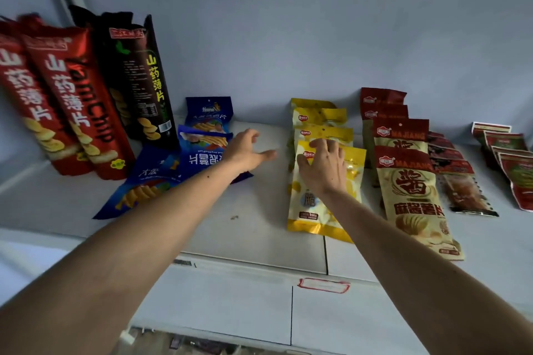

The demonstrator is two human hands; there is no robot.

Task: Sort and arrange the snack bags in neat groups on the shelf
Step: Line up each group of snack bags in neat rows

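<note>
My left hand [246, 150] hovers open above the white shelf [259, 210], just right of a loose heap of blue snack bags [199, 150], with another blue bag [138, 184] lying askew in front. My right hand [324, 166] rests with fingers spread on the front bag of a row of yellow bags [320, 210], gripping nothing that I can see. Right of them lies a row of cream and red bags [412, 187]. Tall red yam chip bags [66, 101] and a black one [135, 78] lean against the back wall at the left.
Dark red jerky packs [455, 176] and red-green packets [513, 170] lie in rows at the far right. The shelf's front edge carries a red-outlined label [323, 285]. The grey back wall [288, 37] stands behind everything.
</note>
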